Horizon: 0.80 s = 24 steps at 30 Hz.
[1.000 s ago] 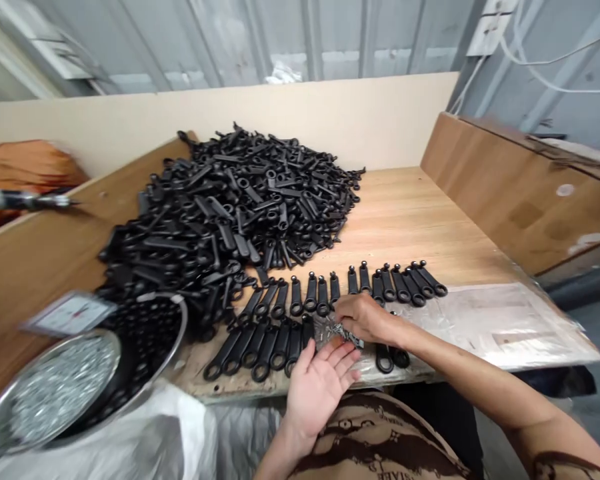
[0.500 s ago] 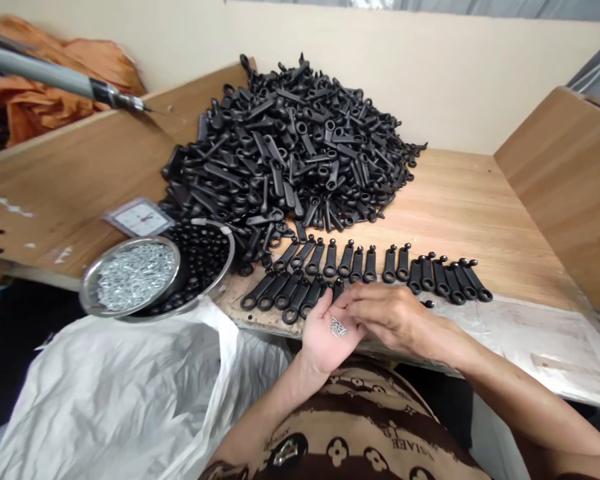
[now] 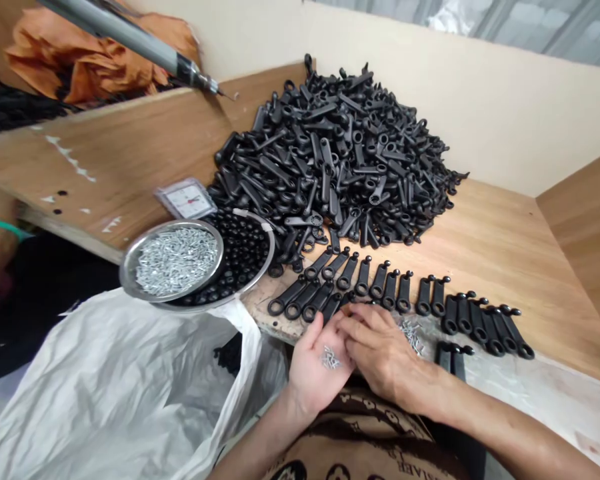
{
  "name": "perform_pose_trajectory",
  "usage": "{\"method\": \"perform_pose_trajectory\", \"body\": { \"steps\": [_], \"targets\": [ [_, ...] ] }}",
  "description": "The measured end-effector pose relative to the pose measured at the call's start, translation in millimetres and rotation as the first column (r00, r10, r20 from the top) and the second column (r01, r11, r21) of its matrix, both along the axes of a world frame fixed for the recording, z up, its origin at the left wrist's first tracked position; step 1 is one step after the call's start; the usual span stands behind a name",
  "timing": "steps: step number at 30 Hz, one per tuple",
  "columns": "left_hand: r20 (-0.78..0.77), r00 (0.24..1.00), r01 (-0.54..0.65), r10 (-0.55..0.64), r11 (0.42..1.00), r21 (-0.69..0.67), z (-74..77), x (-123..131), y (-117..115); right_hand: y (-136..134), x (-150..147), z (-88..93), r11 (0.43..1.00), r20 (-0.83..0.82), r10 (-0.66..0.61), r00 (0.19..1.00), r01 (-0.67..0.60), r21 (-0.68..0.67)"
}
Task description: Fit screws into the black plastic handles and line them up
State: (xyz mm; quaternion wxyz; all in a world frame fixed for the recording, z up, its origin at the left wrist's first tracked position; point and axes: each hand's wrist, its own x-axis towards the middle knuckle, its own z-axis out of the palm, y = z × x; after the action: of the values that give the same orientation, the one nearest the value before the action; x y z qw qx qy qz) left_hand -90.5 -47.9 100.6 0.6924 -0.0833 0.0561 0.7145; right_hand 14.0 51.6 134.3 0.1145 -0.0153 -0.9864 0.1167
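The left hand [image 3: 316,375] lies open and palm up with a few small silver pins [image 3: 331,358] on it, while the right hand [image 3: 387,353] curls just over that palm, any grip hidden, beside rows of black ring-ended handles [image 3: 363,277] on a wooden bench [image 3: 500,250], with a steel bowl [image 3: 130,263] of pins at the left.

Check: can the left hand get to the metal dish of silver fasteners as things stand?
Probably yes. Only the white plastic bag lies between the left hand and the metal dish, and it looks low enough to pass over. The palm holds a few fasteners, though, so it isn't free to grip.
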Motion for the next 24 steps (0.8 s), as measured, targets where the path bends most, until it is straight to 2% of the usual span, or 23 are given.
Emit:
{"method": "perform_pose_trajectory", "body": {
  "steps": [3,7,10,12,15,18,20,24],
  "targets": [
    [-0.014,0.999,-0.047,0.047,0.999,0.003,-0.5,-8.5,-2.8,-4.0,-11.5,0.7,0.997,0.006,-0.009,1.0,0.01,-0.074],
    [-0.01,0.998,-0.064,0.064,0.997,0.038,3.6,-19.9,0.7,0.4,-29.8,10.5,0.99,0.032,-0.009,0.999,0.014,-0.142],
    [0.017,0.997,-0.074,0.073,0.997,0.032,3.5,-28.6,3.6,19.6,-41.2,16.8,0.98,-0.01,0.024,1.0,-0.025,-0.198],
    [-0.008,0.996,-0.086,0.086,0.996,0.016,1.3,-35.4,4.0,45.2,-48.8,19.3,0.976,-0.063,-0.039,0.997,0.024,-0.218],
    [-0.089,0.989,-0.116,0.117,0.993,0.011,-3.3,-47.2,3.0,94.1,-62.5,18.5,0.968,-0.093,-0.203,0.975,0.186,-0.167],
    [-0.131,0.978,-0.164,0.164,0.986,0.006,-8.2,-58.6,2.3,130.9,-76.7,10.5,0.954,-0.003,-0.294,0.956,0.293,-0.064],
    [-0.141,0.972,-0.189,0.189,0.982,0.012,-11.0,-64.3,2.3,141.2,-84.4,3.2,0.947,0.079,-0.318,0.945,0.32,-0.01],
    [-0.149,0.966,-0.216,0.213,0.976,-0.002,-14.1,-69.1,2.8,142.0,-92.0,-8.6,0.938,0.151,-0.345,0.926,0.345,0.026]
  ]
}}
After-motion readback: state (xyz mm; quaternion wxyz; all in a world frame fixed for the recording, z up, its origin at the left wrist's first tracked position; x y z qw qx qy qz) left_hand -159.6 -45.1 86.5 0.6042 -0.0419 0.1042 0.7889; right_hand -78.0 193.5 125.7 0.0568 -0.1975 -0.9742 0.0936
